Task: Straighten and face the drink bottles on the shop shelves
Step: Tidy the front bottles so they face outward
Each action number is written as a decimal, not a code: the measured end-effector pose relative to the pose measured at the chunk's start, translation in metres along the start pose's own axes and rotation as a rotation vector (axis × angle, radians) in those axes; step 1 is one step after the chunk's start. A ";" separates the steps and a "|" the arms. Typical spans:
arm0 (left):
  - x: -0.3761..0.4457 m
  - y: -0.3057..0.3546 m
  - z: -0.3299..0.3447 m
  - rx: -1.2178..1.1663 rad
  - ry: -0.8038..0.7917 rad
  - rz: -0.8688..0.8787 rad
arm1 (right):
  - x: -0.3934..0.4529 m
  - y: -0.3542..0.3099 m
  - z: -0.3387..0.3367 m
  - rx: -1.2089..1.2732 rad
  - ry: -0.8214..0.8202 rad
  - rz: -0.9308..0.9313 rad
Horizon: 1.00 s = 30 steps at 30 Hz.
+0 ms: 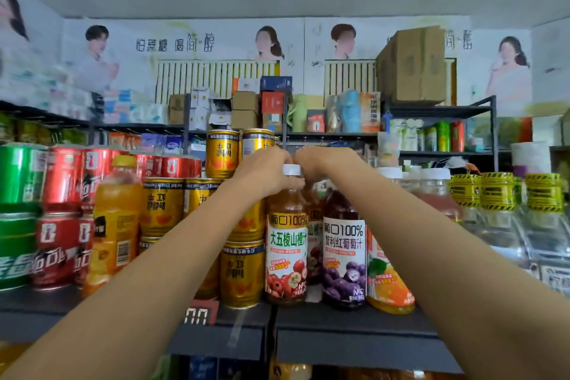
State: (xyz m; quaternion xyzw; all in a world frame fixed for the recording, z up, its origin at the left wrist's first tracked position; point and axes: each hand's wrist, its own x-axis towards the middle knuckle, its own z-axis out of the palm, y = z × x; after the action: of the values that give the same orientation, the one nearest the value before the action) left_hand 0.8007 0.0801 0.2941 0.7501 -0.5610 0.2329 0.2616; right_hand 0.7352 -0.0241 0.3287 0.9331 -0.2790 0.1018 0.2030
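A hawthorn juice bottle [287,250] with a white cap stands upright at the front of the dark shelf [339,321], its label facing me. My left hand [262,173] grips its neck just below the cap. My right hand [320,165] curls around the top of a bottle behind it, which is mostly hidden. A purple grape juice bottle [344,253] stands right of the hawthorn one, label forward, its cap hidden by my right arm. An orange juice bottle [385,281] leans beside it, partly behind my right forearm.
Gold cans [242,274] are stacked left of the juice bottles, with an orange drink bottle [115,225], red cans [58,250] and green cans [15,225] further left. Clear bottles with yellow-black caps [496,194] stand at the right. Another shelf with boxes stands behind.
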 end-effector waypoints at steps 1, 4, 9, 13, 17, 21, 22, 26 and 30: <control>0.001 -0.002 0.001 -0.011 0.004 0.003 | 0.003 0.001 0.001 0.010 -0.004 0.002; 0.003 -0.007 0.004 -0.060 0.036 0.005 | 0.002 0.004 -0.004 0.166 0.056 -0.014; 0.007 -0.007 0.004 -0.043 0.037 0.017 | 0.005 0.003 -0.005 0.298 0.092 0.008; 0.007 -0.009 0.004 -0.058 0.030 0.043 | 0.013 0.003 -0.002 0.370 0.137 0.042; 0.007 -0.012 0.005 -0.056 0.029 0.051 | 0.017 0.004 -0.005 0.363 0.086 0.063; 0.006 -0.012 0.004 -0.075 0.050 0.058 | 0.005 0.006 -0.024 0.314 -0.014 0.057; 0.006 -0.011 0.003 -0.079 0.049 0.059 | -0.002 0.007 -0.029 0.288 0.014 0.057; 0.006 -0.002 0.004 -0.106 0.051 0.038 | -0.036 0.021 -0.038 0.179 0.098 0.090; 0.008 0.006 0.010 -0.102 0.098 0.002 | -0.066 0.040 -0.032 0.319 -0.089 0.143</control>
State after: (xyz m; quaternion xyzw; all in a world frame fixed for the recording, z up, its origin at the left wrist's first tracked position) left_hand 0.7974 0.0662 0.2924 0.7227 -0.5595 0.2408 0.3265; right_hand 0.6558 -0.0084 0.3503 0.9349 -0.3335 0.1173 0.0323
